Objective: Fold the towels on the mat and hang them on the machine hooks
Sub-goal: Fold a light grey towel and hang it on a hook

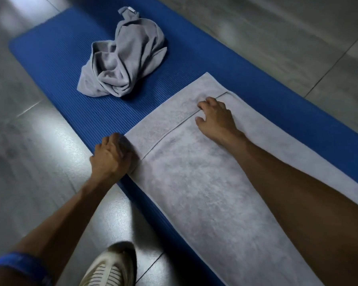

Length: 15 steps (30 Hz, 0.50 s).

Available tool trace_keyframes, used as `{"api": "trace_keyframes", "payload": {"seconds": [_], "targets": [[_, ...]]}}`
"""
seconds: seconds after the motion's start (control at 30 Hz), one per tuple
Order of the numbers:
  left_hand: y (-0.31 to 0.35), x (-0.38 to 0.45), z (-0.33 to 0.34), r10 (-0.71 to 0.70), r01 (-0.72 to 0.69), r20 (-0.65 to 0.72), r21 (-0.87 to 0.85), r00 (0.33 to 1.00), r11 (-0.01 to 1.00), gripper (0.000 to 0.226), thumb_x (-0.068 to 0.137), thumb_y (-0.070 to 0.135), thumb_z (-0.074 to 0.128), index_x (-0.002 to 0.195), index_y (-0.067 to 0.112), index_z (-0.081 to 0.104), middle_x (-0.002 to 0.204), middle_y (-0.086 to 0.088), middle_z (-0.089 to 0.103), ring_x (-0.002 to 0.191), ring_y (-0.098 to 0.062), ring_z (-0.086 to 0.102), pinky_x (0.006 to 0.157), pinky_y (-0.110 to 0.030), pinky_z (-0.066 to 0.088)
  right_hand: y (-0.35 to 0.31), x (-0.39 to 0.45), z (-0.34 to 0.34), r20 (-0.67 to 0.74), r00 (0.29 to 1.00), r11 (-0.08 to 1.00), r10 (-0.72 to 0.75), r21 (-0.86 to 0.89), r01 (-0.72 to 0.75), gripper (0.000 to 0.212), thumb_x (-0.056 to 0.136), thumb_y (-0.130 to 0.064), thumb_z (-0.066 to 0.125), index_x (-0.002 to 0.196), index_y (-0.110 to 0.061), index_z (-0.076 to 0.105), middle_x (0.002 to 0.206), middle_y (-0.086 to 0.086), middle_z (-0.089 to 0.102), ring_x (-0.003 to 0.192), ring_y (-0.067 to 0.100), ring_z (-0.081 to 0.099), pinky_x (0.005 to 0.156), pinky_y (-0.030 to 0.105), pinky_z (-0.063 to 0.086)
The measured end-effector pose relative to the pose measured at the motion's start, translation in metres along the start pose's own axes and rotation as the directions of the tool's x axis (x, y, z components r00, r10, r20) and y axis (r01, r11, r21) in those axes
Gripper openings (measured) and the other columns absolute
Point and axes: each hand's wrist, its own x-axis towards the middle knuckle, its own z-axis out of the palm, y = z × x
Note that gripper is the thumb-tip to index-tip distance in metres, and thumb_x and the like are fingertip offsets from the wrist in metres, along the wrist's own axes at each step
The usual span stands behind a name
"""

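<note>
Your grey towel (194, 182) lies spread flat along the blue mat (56, 65), already doubled over at the far end, where a hemmed edge runs across it. Your left hand (112, 155) has its fingers curled round the towel's near-left edge at the side of the mat, and your right hand (215, 118) rests on top with its fingers bent, fingertips (201, 105) pressing at the hem line. Expect the cloth to behave as soft, limp terry: light, with no stiffness of its own, so it will sag and slide wherever you are not holding it. It looks to grip the ribbed mat well enough, which should help it stay put while you fold. Take it by the corners or along the hemmed edge, where the fabric is thicker and gives a firmer pinch, and lift both sides together so the layers stay aligned. The second towel (122, 62) sits crumpled in a heap farther up the mat, well apart; it will need shaking out by two corners before folding.
</note>
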Motion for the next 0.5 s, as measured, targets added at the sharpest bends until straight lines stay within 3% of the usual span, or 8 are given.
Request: {"api": "trace_keyframes", "payload": {"seconds": [0.1,0.17,0.2,0.27,0.33,0.37,0.43,0.5], "targets": [[0.016,0.005,-0.013,-0.074,0.076,0.029,-0.048,0.997,0.996,0.016,0.084,0.028,0.066,0.096,0.018,0.064,0.090,-0.003,0.063,0.082,-0.023,0.058,0.074,-0.033,0.043,-0.008,-0.029,0.002,-0.220,0.975,0.988,-0.015,0.149,0.049,0.034,0.093,-0.023,0.053,0.126,-0.019,0.055,0.135,0.001,0.052,0.122,0.023,0.046,0.099,0.037,0.041],[0.036,-0.009,-0.021,0.136,-0.141,-0.061,-0.076,0.989,0.987,0.017,0.077,0.031,0.065,0.070,0.017,0.058,0.068,-0.003,0.055,0.062,-0.022,0.055,0.057,-0.028,0.036,-0.012,-0.046,-0.003,-0.249,0.964,0.907,0.092,0.421,0.022,0.032,0.091,-0.020,0.057,0.123,-0.019,0.057,0.127,0.001,0.059,0.113,0.020,0.054,0.094,0.033,0.046],[0.048,-0.022,-0.023,0.262,-0.268,-0.105,-0.054,0.959,0.962,0.020,0.073,0.032,0.064,0.066,0.016,0.054,0.065,-0.003,0.051,0.057,-0.022,0.051,0.054,-0.027,0.032,-0.013,-0.052,-0.005,-0.195,0.965,0.810,0.172,0.586,-0.026,0.033,0.091,-0.022,0.060,0.123,-0.020,0.056,0.125,-0.001,0.059,0.109,0.018,0.056,0.090,0.029,0.048],[0.076,-0.060,-0.024,0.451,-0.453,-0.107,0.010,0.886,0.891,0.021,0.070,0.029,0.068,0.070,0.019,0.050,0.069,-0.003,0.050,0.060,-0.027,0.051,0.053,-0.029,0.035,-0.016,-0.058,-0.011,0.058,0.958,0.492,0.281,0.848,-0.196,0.050,0.084,-0.037,0.069,0.129,-0.026,0.050,0.124,-0.004,0.057,0.107,0.015,0.057,0.087,0.027,0.049],[0.104,-0.110,-0.015,0.599,-0.597,-0.057,0.045,0.799,0.801,0.023,0.063,0.020,0.070,0.078,0.020,0.052,0.074,-0.004,0.055,0.063,-0.030,0.055,0.050,-0.032,0.044,-0.014,-0.064,-0.020,0.302,0.897,0.252,0.324,0.886,-0.389,0.079,0.069,-0.051,0.076,0.135,-0.025,0.041,0.129,-0.003,0.055,0.109,0.017,0.059,0.092,0.037,0.052],[0.118,-0.135,-0.007,0.669,-0.666,-0.030,0.063,0.743,0.743,0.033,0.055,0.016,0.071,0.083,0.019,0.055,0.076,-0.005,0.057,0.063,-0.030,0.057,0.048,-0.032,0.047,-0.009,-0.069,-0.025,0.347,0.872,0.207,0.345,0.878,-0.432,0.082,0.066,-0.048,0.079,0.134,-0.019,0.043,0.128,0.001,0.058,0.106,0.020,0.062,0.092,0.038,0.053],[0.137,-0.177,0.013,0.762,-0.760,0.010,0.084,0.648,0.645,0.049,0.046,0.012,0.074,0.094,0.017,0.062,0.078,-0.003,0.061,0.061,-0.025,0.058,0.046,-0.028,0.047,0.009,-0.080,-0.031,0.343,0.813,0.183,0.470,0.863,-0.470,0.065,0.074,-0.029,0.077,0.129,-0.008,0.050,0.120,0.006,0.063,0.099,0.023,0.065,0.086,0.033,0.054],[0.152,-0.209,0.035,0.807,-0.807,0.018,0.059,0.590,0.588,0.048,0.054,0.011,0.068,0.101,0.016,0.066,0.079,0.000,0.061,0.062,-0.020,0.056,0.049,-0.025,0.046,0.040,-0.101,-0.036,0.329,0.734,0.121,0.594,0.865,-0.486,0.051,0.086,-0.021,0.068,0.130,-0.002,0.051,0.122,0.009,0.061,0.104,0.026,0.063,0.082,0.029,0.050]]}}
